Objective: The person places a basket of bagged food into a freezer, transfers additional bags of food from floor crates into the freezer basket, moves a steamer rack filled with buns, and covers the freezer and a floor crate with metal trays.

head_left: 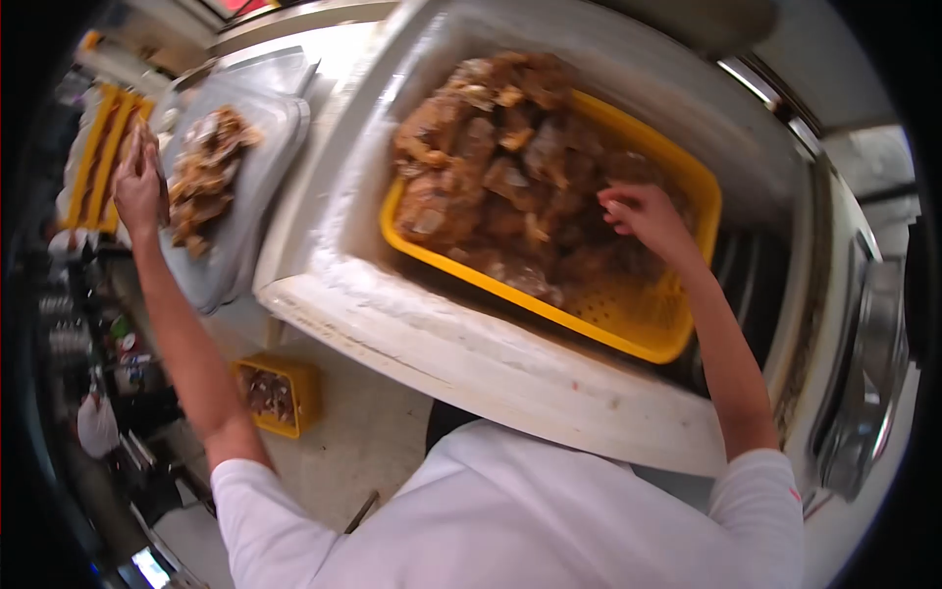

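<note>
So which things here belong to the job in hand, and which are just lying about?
In use, it seems:
yellow basket of brown pieces, in the white chest, right hand over it
grey tray with similar scraps, left hand beside it

Apparently lying about:
small basket, on the floor
white bag, far left

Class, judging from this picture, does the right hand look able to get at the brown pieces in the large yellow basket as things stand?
Probably yes. The right hand is over the large yellow basket, close to the brown pieces, and no lid shows in between.
</note>
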The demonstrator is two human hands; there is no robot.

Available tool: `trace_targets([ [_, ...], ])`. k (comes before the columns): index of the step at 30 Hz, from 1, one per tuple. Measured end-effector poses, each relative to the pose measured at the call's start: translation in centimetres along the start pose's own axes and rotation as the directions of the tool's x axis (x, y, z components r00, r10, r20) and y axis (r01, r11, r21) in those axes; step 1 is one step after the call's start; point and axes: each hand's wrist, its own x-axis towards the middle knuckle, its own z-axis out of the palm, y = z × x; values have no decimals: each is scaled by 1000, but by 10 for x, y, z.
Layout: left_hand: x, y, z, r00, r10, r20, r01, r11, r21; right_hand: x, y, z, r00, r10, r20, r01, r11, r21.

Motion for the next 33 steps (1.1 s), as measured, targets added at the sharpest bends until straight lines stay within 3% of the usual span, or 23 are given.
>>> trace_targets([
  [1,4,-29,22,935,-179,304,161,983,85,1,11,-6,1000,1,-22,-3,995,-98],
  [2,-2,-45,42,901,-100,422,98,995,26,5,21,-9,999,-5,-38,-3,981,-192],
  [3,-7,-37,44,914,-63,402,121,985,-121,13,39,-11,998,9,-60,-20,980,-196],
  [4,-11,-30,39,927,-32,375,138,955,-261,22,62,-9,999,-38,-3,34,928,-372],
  [5,-6,-32,35,951,-100,294,167,963,-211,24,74,-10,996,-66,67,92,842,-532],
  [6,-2,-36,30,963,-169,212,205,966,-160,23,72,-6,981,151,124,-64,850,-522],
  [7,-6,-29,21,979,-138,150,164,971,-173,25,66,1,918,353,182,-215,827,-519],
  [9,-21,12,-3,992,-113,47,122,944,-307,39,90,19,697,663,275,-435,695,-573],
  [10,-36,47,-17,992,-123,12,116,899,-423,34,108,42,692,687,222,-538,695,-477],
  [11,-55,78,-33,995,-93,-28,76,922,-380,26,133,64,681,713,168,-628,687,-366],
  [12,-74,100,-51,996,-63,-69,37,944,-329,29,177,77,592,753,288,-745,647,-162],
  [14,-103,118,-67,995,-35,-94,-1,934,-358,29,207,93,514,752,413,-833,552,34],
  [15,-119,127,-76,994,-36,-99,5,955,-298,34,200,113,473,824,313,-881,431,197],
  [17,-153,134,-91,994,-71,-89,49,973,-228,36,206,141,399,889,227,-881,302,363],
  [19,-194,114,-102,990,-127,-54,114,973,-201,35,237,167,651,725,225,-632,353,691],
  [20,-215,96,-106,988,-151,-31,143,972,-184,34,240,176,638,735,229,-638,338,692],
  [22,-257,73,-113,936,-351,32,347,904,-250,38,238,195,556,816,-159,-489,476,731],
  [26,-319,59,-120,807,-571,152,590,774,-228,35,218,194,508,827,-240,-438,488,755],
  [27,-327,61,-119,740,-650,172,672,721,-168,41,257,203,541,777,-322,-445,590,674],
  [28,-332,61,-117,739,-651,174,674,719,-171,43,279,208,575,716,-396,-447,680,581],
  [29,-336,60,-116,733,-654,188,680,714,-167,42,273,204,574,715,-399,-448,681,579],
  [30,-339,60,-115,726,-658,200,687,709,-162,39,259,196,588,771,-244,-419,549,723],
  [33,-342,66,-107,742,-637,208,670,714,-205,46,236,187,601,799,9,-368,266,891],
])
